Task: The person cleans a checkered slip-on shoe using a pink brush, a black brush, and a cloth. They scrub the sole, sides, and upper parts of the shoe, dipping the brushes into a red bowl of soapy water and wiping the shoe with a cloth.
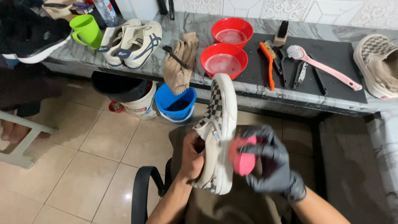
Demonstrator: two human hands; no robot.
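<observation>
Cream slip-on shoe [219,128] with a black-and-white checkerboard upper and a thick off-white sole wall, held upright on its long axis, one end up toward the counter and the other down at the lap. Turned sole-edge toward the camera, checkered side facing left. Gripped from the left by the bare left hand [191,155], fingers tucked into the opening at mid-length. Pink brush [243,157], rounded and blurred, pressed against the sole wall just right of that grip, at the shoe's lower half. Wrapped from the right by the black-gloved right hand [267,159], fingers curled over the top of the brush
</observation>
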